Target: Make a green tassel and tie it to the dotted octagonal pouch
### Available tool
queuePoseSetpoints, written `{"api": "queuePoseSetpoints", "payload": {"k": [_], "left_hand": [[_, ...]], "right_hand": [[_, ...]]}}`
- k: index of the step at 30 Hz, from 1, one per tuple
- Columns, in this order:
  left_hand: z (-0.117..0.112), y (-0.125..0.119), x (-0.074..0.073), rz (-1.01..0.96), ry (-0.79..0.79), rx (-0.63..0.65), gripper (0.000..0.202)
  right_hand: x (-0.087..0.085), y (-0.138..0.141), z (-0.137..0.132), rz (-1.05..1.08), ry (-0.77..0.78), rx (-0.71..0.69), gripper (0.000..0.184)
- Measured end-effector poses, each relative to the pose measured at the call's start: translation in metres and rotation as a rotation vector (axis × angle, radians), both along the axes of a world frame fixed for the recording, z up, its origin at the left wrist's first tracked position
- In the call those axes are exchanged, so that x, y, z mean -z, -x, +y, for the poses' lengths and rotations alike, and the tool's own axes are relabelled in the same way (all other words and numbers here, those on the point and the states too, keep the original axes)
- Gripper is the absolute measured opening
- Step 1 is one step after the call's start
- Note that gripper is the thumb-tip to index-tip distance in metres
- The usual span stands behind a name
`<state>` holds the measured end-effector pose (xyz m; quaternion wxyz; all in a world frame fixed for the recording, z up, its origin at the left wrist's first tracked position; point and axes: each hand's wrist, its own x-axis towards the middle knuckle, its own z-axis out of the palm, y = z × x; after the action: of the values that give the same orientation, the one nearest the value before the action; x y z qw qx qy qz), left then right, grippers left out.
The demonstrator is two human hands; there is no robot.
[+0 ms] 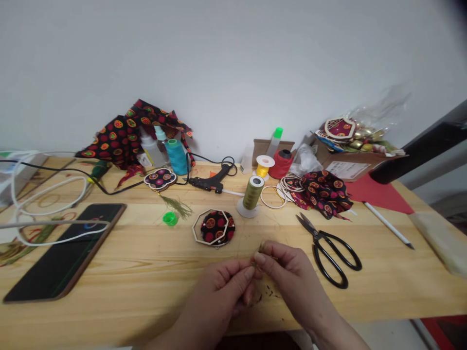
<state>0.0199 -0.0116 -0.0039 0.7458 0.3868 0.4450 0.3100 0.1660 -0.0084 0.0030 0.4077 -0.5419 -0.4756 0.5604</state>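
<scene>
My left hand (226,287) and my right hand (292,272) meet at the front of the table, thumbs and forefingers pinched together. Between the fingertips shows a little olive-green thread (257,265), mostly hidden by the fingers. Just beyond the hands stands a spool of olive thread (252,194) on a white base. To its left lies an octagonal wooden frame (195,233), partly over a round piece covered in dark patterned fabric (213,226). Black-handled scissors (323,238) rest to the right of my right hand, blades slightly apart.
A phone (65,253) and white cable (47,243) lie at left. Behind are a glue gun (211,182), a teal thread cone (177,158), a red thread cone (280,164) and patterned fabric (116,136). A cardboard box (346,165) and white pencil (386,223) are at right.
</scene>
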Motion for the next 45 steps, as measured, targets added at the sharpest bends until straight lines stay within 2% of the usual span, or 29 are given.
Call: {"api": "queuePoseSetpoints", "payload": {"k": [5,8,12,18,23,28,34,45], "left_hand": [[0.000,0.001,0.005,-0.044,0.059,-0.091,0.028],[-0.001,0.001,0.003,-0.076,0.069,-0.120,0.026],[-0.001,0.002,0.000,-0.105,0.056,-0.086,0.034],[0.000,0.003,-0.001,-0.091,0.031,0.007,0.035],[0.000,0.003,-0.004,-0.033,-0.017,0.050,0.036],[0.002,0.004,-0.003,-0.019,-0.011,0.057,0.030],[0.003,0.004,-0.002,0.029,-0.017,0.044,0.025],[0.008,0.008,0.003,0.285,-0.185,0.082,0.026]], "right_hand": [[0.013,-0.002,-0.002,0.150,0.045,0.046,0.036],[0.018,-0.002,-0.002,0.304,0.122,0.001,0.032],[0.016,0.000,-0.001,0.466,0.177,-0.064,0.018],[0.014,0.000,0.003,0.468,0.173,-0.041,0.017],[0.014,0.000,0.002,0.312,0.072,0.012,0.018],[0.006,-0.005,0.005,0.175,-0.076,0.061,0.016],[-0.002,-0.024,0.014,0.140,-0.228,0.166,0.012],[-0.022,-0.056,0.024,0.149,-0.441,0.342,0.010]]}}
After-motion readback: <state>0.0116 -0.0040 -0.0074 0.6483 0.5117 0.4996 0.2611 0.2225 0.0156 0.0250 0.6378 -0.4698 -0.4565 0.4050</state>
